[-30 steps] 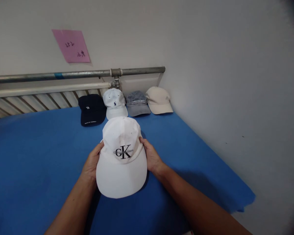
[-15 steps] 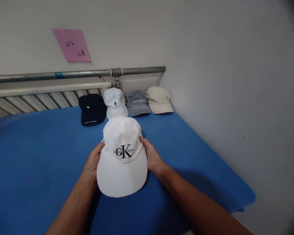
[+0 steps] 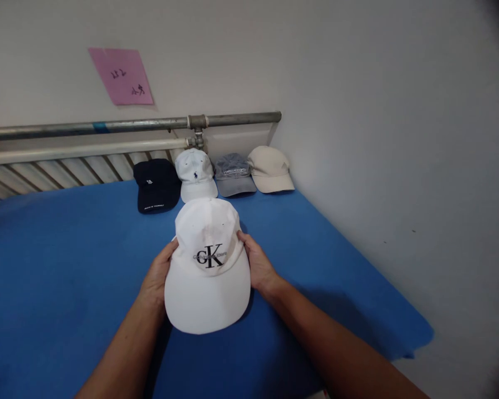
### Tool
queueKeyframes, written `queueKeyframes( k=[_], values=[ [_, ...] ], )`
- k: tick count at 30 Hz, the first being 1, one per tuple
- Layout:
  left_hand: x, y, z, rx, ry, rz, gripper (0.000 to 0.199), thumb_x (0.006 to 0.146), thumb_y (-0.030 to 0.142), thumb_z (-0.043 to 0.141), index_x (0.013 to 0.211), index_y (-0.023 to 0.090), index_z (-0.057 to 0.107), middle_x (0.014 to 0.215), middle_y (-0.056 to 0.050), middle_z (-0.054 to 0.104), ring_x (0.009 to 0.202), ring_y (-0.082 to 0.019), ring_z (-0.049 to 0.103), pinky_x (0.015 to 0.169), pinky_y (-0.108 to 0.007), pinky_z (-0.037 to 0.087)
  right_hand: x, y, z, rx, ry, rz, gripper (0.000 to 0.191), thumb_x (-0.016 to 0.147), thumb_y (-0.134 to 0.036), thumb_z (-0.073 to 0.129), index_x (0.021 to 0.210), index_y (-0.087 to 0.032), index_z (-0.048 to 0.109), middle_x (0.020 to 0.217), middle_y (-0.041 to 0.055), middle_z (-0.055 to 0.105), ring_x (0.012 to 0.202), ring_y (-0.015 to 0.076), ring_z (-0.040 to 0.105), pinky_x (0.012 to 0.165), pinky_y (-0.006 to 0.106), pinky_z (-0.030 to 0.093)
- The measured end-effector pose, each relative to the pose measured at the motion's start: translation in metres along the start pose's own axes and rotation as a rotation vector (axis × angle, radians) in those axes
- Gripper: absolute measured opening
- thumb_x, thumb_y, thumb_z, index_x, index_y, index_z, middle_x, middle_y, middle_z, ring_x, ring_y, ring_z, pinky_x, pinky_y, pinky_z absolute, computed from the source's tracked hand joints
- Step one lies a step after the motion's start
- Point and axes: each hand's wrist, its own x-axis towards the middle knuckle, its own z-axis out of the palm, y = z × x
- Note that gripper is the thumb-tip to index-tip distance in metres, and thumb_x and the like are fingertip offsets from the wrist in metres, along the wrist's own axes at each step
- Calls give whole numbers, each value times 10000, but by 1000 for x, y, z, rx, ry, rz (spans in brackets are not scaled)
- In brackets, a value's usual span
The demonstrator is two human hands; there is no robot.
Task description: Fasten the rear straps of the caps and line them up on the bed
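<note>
Between my two hands is a white baseball cap [image 3: 208, 299], its brim toward me and dark letters on its front. My left hand [image 3: 157, 277] grips the cap's left side, and my right hand [image 3: 259, 266] grips its right side. Most of the fingertips are hidden behind the cap. Beyond it stands a row of caps: a black cap [image 3: 158, 188], a white cap with a small dark emblem [image 3: 197, 177], a grey cap [image 3: 235, 180] and a beige cap [image 3: 270, 172]. Their brims face my side.
Blue cloth [image 3: 79, 266] covers the surface under the caps. Along the back run a metal pipe [image 3: 141, 126] and a ribbed radiator [image 3: 66, 172]. A pink note [image 3: 125, 77] is stuck on the wall above. The side wall [image 3: 391, 166] rises along the right edge.
</note>
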Motion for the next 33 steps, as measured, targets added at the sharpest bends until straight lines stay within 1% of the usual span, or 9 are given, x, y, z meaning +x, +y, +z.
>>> queueKeyframes(
  k=[3, 8, 13, 19, 23, 28, 33],
  values=[
    [-1, 0, 1, 8, -3, 4, 386, 901, 243, 531, 1227, 65, 635, 821, -153, 771, 816, -330, 740, 846, -484, 574, 0, 0, 0, 4, -1, 9, 236, 790, -402, 637, 833, -191, 735, 692, 36, 733, 858, 233, 694, 854, 369, 524],
    [0, 0, 0, 3, -7, 11, 393, 899, 230, 527, 1243, 70, 627, 831, -151, 773, 826, -331, 740, 864, -488, 566, 0, 1, -1, -20, -30, 2, 252, 771, -428, 649, 838, -202, 737, 678, 27, 727, 879, 240, 695, 871, 380, 515],
    [1, 0, -1, 10, -14, 0, 415, 903, 251, 531, 1260, 56, 614, 837, -161, 772, 836, -343, 737, 877, -504, 558, 2, 1, -1, -17, -18, -7, 232, 762, -411, 666, 844, -203, 730, 702, 34, 738, 876, 244, 695, 870, 388, 520],
    [0, 0, 2, 10, 10, 6, 408, 920, 256, 512, 1260, 56, 613, 841, -160, 772, 826, -338, 739, 860, -503, 566, 1, 0, -1, -25, 8, 0, 219, 773, -392, 657, 829, -190, 721, 685, 32, 739, 799, 233, 699, 858, 391, 529],
    [0, -1, 1, 24, -5, 3, 406, 912, 258, 529, 1247, 48, 620, 841, -163, 771, 821, -336, 739, 851, -490, 572, 1, 0, -1, -38, -6, 7, 237, 770, -403, 658, 844, -189, 727, 675, 34, 736, 780, 238, 700, 854, 403, 529],
    [0, 0, -1, 29, -11, -2, 402, 921, 259, 517, 1249, 50, 616, 846, -162, 771, 817, -329, 741, 847, -482, 575, -1, 0, 2, -22, 39, 14, 228, 792, -378, 628, 806, -178, 736, 662, 36, 734, 729, 221, 698, 850, 380, 532],
    [2, 0, -2, 35, -30, -8, 409, 917, 263, 529, 1263, 59, 606, 869, -160, 771, 823, -328, 741, 850, -482, 574, 0, 0, 1, -17, 43, 35, 231, 790, -385, 632, 808, -179, 736, 664, 34, 737, 713, 222, 697, 842, 387, 539]
  ],
)
